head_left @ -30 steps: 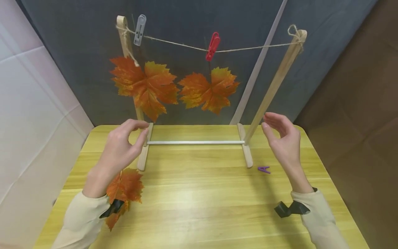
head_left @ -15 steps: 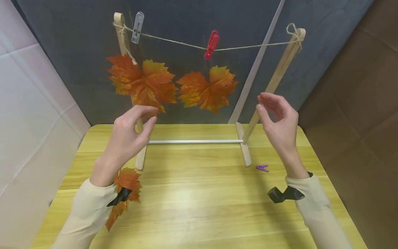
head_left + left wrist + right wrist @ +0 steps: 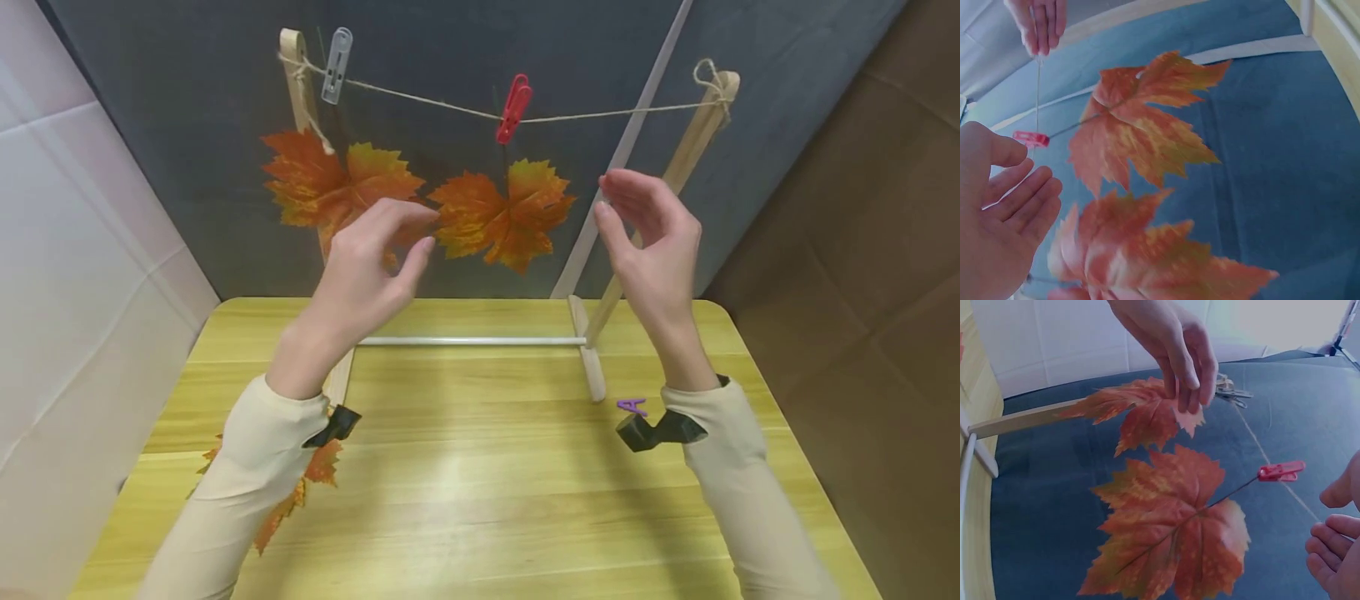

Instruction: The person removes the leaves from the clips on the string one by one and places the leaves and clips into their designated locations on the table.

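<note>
The left hand [image 3: 369,265] and right hand [image 3: 654,237] stand apart, loosely curved and gripping nothing, either side of the leaf [image 3: 506,218] hanging from the red clip [image 3: 513,108] on the string [image 3: 600,115], where 2 light touches would probably steady it without tugging its stem [image 3: 1235,491].

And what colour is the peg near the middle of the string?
Red. The peg shows best in the head view, where no hand covers it.

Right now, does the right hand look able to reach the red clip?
Probably yes: the right hand holds nothing, and I see nothing between it and the red clip on the string.
</note>
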Motion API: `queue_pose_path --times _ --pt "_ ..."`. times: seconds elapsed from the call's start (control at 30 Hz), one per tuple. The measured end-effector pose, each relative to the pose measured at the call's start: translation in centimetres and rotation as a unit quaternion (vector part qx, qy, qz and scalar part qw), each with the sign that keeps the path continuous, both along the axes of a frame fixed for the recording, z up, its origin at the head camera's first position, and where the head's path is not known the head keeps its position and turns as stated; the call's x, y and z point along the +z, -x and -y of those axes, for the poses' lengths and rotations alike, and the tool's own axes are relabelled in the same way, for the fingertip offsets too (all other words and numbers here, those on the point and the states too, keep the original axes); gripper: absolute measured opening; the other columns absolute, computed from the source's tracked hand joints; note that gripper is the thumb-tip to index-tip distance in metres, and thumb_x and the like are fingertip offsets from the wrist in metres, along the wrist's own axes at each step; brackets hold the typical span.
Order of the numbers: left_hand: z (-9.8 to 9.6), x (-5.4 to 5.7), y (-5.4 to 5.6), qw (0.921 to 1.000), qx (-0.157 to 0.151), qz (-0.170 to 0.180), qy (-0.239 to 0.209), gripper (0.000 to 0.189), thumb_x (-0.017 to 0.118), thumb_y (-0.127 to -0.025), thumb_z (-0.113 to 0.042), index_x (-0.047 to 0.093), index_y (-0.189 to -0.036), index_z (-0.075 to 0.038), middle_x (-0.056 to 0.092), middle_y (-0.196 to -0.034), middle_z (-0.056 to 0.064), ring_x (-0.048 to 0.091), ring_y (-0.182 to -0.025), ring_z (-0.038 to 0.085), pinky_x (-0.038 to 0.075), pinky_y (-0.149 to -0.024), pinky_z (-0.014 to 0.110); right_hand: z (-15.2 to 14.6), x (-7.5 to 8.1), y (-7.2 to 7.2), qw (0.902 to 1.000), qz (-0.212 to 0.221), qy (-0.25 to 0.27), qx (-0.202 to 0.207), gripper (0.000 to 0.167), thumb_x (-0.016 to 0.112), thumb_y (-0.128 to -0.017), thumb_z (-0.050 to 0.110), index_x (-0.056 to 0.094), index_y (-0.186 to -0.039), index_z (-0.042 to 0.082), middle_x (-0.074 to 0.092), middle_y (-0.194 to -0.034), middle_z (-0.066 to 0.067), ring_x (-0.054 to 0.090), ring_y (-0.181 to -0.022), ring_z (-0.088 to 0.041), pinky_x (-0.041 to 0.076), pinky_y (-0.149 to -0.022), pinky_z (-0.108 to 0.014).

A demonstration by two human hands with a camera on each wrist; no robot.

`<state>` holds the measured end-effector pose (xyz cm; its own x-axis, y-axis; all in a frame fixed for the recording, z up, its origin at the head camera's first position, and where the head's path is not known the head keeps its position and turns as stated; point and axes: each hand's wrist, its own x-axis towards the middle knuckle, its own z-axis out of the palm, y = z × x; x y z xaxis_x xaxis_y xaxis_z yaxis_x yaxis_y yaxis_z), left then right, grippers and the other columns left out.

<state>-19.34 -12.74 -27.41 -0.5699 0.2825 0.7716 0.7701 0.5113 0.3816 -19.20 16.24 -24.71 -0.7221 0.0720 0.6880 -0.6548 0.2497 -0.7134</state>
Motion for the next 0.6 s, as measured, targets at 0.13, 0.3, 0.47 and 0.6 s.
queue_pose_path --times 0.13,0.3,0.47,0.6 --pt "-1.1 0.8 0.7 0.9999 -0.011 -0.005 -0.006 0.024 0.064 -0.095 -0.004 0.067 -0.118 0.004 0.069 -0.115 0.018 0.066 -0.106 0.032 0.051 -0.089 0.043 0.6 1.1 0.5 0.9998 -0.014 0.007 0.008 0.031 0.068 -0.093 0.001 0.065 -0.123 -0.007 0.07 -0.12 -0.014 0.066 -0.115 -0.023 0.05 -0.105 -0.033" --pt "-2.0 1.1 1.5 0.9996 -0.019 -0.008 -0.02 0.029 0.063 -0.095 -0.003 0.065 -0.123 0.006 0.068 -0.12 0.019 0.065 -0.107 0.033 0.051 -0.092 0.046 1.2 2.5 0.9 0.9996 -0.025 0.006 0.014 0.031 0.068 -0.092 0.002 0.066 -0.122 -0.006 0.071 -0.119 -0.014 0.067 -0.113 -0.021 0.051 -0.105 -0.034" --pt "-2.7 1.1 2.2 0.9994 -0.02 -0.005 -0.027 0.035 0.064 -0.096 -0.004 0.062 -0.129 0.006 0.066 -0.127 0.019 0.064 -0.113 0.031 0.051 -0.096 0.046 1.5 3.8 1.4 0.9992 -0.034 0.004 0.018 0.031 0.069 -0.091 0.002 0.067 -0.121 -0.006 0.071 -0.118 -0.015 0.068 -0.11 -0.018 0.052 -0.103 -0.034" --pt "-3.2 1.4 2.9 0.9995 -0.011 0.007 -0.03 0.038 0.063 -0.096 -0.005 0.06 -0.132 0.005 0.065 -0.13 0.018 0.063 -0.116 0.03 0.052 -0.092 0.044 1.8 4.9 1.8 0.999 -0.037 0.002 0.024 0.03 0.069 -0.091 0.002 0.067 -0.12 -0.005 0.071 -0.117 -0.014 0.068 -0.11 -0.017 0.052 -0.102 -0.033"
